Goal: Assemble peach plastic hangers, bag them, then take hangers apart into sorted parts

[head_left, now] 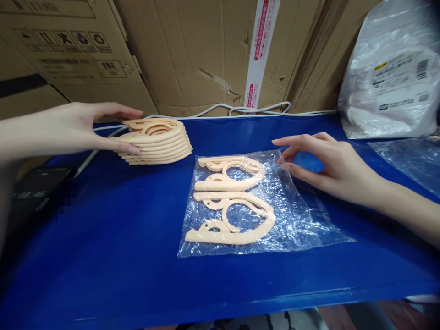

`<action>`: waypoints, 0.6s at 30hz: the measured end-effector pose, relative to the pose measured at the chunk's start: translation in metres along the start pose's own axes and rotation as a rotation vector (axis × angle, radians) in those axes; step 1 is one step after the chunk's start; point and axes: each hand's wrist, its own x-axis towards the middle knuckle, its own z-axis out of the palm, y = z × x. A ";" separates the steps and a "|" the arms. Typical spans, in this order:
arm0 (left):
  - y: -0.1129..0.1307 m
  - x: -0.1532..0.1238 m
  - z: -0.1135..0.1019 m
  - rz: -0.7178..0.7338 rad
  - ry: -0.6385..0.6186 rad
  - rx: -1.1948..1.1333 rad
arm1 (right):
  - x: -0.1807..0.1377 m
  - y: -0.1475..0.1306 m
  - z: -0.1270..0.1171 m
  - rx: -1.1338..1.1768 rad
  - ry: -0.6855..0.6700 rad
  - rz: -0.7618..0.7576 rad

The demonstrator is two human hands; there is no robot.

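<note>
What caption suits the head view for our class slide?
Left hand gripping a stack of beige hangers, right hand at a clear bag with more hangers.

The place looks like a packing area in a workshop or storeroom. Brown cartons [192,50], one printed with handling symbols and another bearing red-marked tape [263,41], stand behind a blue tabletop [113,256]; a clear bag [299,220], a stack of matching beige parts [161,149] and a barcode-labelled package [388,87] share its surface.
</note>
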 end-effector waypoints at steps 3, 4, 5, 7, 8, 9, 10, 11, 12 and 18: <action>0.005 -0.001 -0.002 -0.048 -0.010 -0.028 | 0.000 0.000 -0.001 -0.005 0.003 -0.011; 0.007 -0.001 -0.003 -0.059 -0.003 -0.043 | 0.000 0.000 -0.001 -0.006 0.005 -0.008; 0.009 -0.001 -0.004 -0.070 0.005 -0.052 | 0.000 0.000 -0.002 -0.008 0.009 -0.004; 0.013 -0.003 -0.007 -0.096 0.040 -0.051 | 0.000 -0.001 -0.003 -0.013 0.026 0.007; 0.016 -0.003 -0.008 -0.097 0.058 -0.044 | 0.000 -0.001 -0.004 -0.019 0.034 0.013; 0.019 -0.004 -0.010 -0.085 0.081 -0.036 | 0.000 -0.002 -0.005 -0.027 0.041 0.016; 0.023 -0.005 -0.012 -0.064 0.101 -0.029 | 0.000 -0.002 -0.006 -0.037 0.051 0.018; 0.027 -0.006 -0.013 -0.041 0.118 -0.025 | 0.000 -0.002 -0.007 -0.049 0.063 0.020; 0.032 -0.007 -0.014 -0.021 0.125 -0.029 | 0.000 -0.002 -0.008 -0.062 0.075 0.023; 0.085 -0.012 -0.011 0.095 0.159 -0.179 | -0.001 -0.009 -0.011 -0.093 0.192 0.062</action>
